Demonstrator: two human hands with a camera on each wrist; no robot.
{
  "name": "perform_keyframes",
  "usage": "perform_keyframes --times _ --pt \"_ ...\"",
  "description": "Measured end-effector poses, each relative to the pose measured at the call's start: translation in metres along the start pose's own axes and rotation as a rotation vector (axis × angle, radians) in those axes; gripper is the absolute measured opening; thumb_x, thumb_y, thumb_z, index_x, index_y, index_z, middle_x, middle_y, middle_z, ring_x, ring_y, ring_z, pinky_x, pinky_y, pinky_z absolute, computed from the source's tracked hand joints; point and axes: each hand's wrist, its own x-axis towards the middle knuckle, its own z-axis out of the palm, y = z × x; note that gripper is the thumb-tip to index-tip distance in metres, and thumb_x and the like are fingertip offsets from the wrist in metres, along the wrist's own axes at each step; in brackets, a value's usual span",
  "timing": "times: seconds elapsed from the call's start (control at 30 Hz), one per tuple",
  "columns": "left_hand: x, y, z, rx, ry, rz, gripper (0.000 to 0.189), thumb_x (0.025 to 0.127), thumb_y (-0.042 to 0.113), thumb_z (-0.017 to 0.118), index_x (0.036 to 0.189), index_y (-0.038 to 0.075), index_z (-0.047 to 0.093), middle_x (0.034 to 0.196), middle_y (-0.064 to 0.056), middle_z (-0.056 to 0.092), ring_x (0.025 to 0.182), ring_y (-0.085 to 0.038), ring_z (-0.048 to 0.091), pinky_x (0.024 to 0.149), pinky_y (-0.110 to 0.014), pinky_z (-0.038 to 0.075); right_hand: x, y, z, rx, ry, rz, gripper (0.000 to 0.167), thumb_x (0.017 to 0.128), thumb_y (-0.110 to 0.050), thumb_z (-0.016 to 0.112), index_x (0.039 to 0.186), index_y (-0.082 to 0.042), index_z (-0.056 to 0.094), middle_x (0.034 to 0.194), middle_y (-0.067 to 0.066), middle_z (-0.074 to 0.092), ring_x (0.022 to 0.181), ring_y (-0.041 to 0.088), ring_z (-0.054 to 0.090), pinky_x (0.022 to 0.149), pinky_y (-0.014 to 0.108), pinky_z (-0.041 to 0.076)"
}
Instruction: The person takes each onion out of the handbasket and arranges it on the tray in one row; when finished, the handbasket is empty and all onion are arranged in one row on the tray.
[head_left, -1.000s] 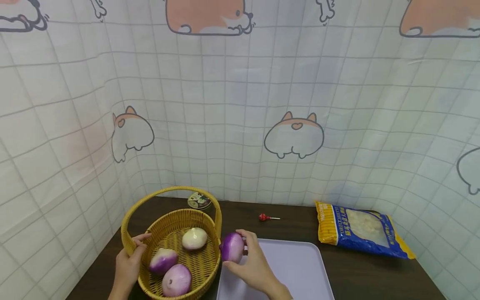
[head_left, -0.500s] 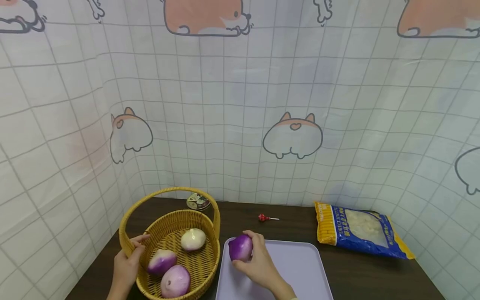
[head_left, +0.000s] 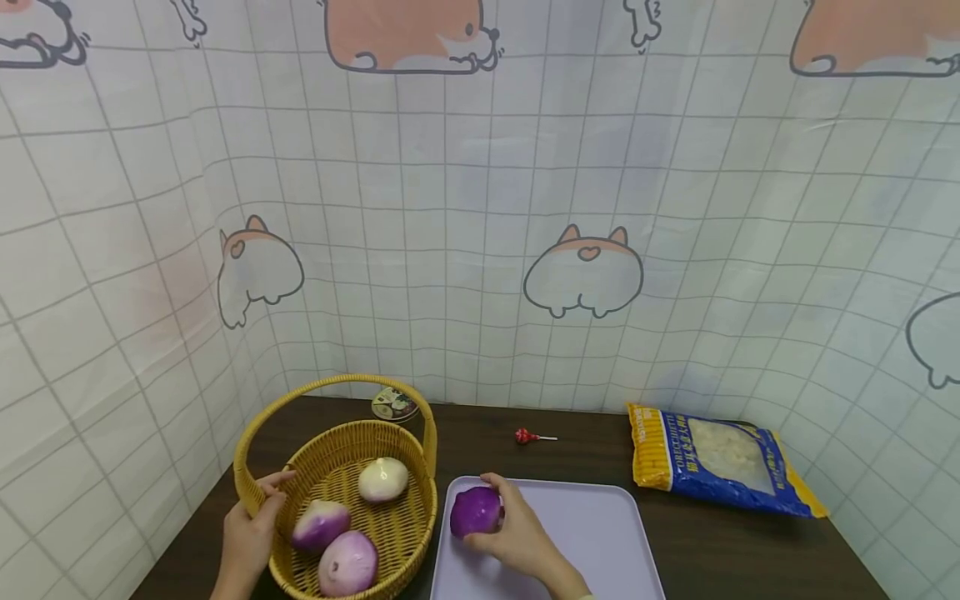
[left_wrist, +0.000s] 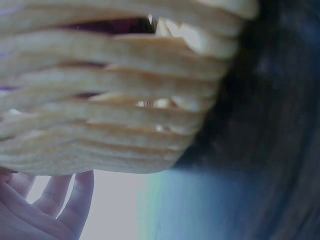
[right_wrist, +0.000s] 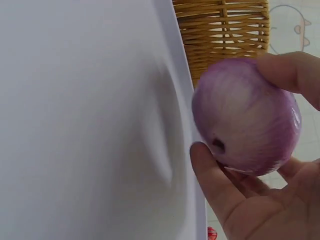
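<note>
A purple onion (head_left: pixel 476 512) is pinched between the thumb and fingers of my right hand (head_left: pixel 517 533), over the left part of a pale lilac tray (head_left: pixel 592 533). The right wrist view shows the onion (right_wrist: pixel 245 117) close above the tray's surface. My left hand (head_left: pixel 251 529) grips the left side of a yellow wicker basket (head_left: pixel 420 533) where its tall handle meets the rim. Inside the basket lie a whitish onion (head_left: pixel 383 480), a purple and white onion (head_left: pixel 321 526) and a pale purple onion (head_left: pixel 348 564). Woven basket strips (left_wrist: pixel 110 90) fill much of the left wrist view.
Behind the basket sits a small round tin (head_left: pixel 394 405). A red lollipop (head_left: pixel 525 436) lies beyond the tray on the dark table (head_left: pixel 750 550). To the right is a blue and yellow pasta bag (head_left: pixel 723 462). A white checked curtain (head_left: pixel 420 250) hangs behind.
My right hand has carried the purple onion away from the basket's right rim, rightward and down over the tray. The left hand keeps its hold on the basket.
</note>
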Motion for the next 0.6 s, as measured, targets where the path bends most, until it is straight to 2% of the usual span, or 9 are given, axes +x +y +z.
perform_keyframes --times 0.07,0.2,0.27,0.43,0.6 --pt "0.0001 -0.0003 0.0001 -0.002 0.003 0.004 0.016 0.100 0.015 0.054 0.092 0.001 0.057 0.119 -0.010 0.068 0.105 0.011 0.051 0.083 -0.004 0.037 -0.0001 0.0030 0.0009 0.000 -0.019 0.002 0.083 0.067 -0.021 0.086 0.138 -0.005 0.046 0.130 0.021 0.049 0.109 0.036 0.056 0.085 0.054 0.051" --pt "0.0001 -0.0004 0.0002 -0.003 0.002 0.003 0.017 0.100 0.016 0.053 0.097 0.001 0.060 0.120 -0.010 0.068 0.106 0.011 0.051 0.084 -0.004 0.037 0.0008 0.0073 0.0022 0.031 -0.053 0.013 0.080 0.067 -0.022 0.085 0.137 -0.006 0.049 0.129 0.020 0.049 0.112 0.037 0.054 0.087 0.056 0.050" --pt "0.0001 -0.0003 0.0002 -0.001 0.001 0.001 0.018 0.101 0.017 0.053 0.102 0.002 0.063 0.121 -0.009 0.068 0.107 0.010 0.051 0.084 -0.003 0.037 0.0014 0.0090 0.0027 0.054 -0.071 0.016 0.080 0.068 -0.022 0.085 0.137 -0.005 0.048 0.130 0.020 0.050 0.113 0.037 0.054 0.088 0.055 0.050" --pt "0.0005 -0.0008 0.0004 -0.006 0.001 0.005 0.018 0.101 0.017 0.054 0.103 0.002 0.064 0.121 -0.009 0.068 0.109 0.009 0.051 0.085 -0.003 0.036 0.0017 0.0108 0.0037 0.121 -0.117 0.023 0.079 0.071 -0.019 0.084 0.137 -0.001 0.045 0.133 0.021 0.051 0.115 0.040 0.055 0.090 0.054 0.050" --pt "0.0007 -0.0016 0.0002 -0.009 0.001 0.001 0.020 0.100 0.017 0.054 0.105 0.001 0.064 0.120 -0.008 0.068 0.109 0.010 0.051 0.085 -0.003 0.036 0.0004 0.0098 0.0044 0.141 -0.131 0.037 0.079 0.072 -0.015 0.084 0.138 -0.001 0.043 0.134 0.023 0.050 0.112 0.039 0.057 0.090 0.054 0.050"
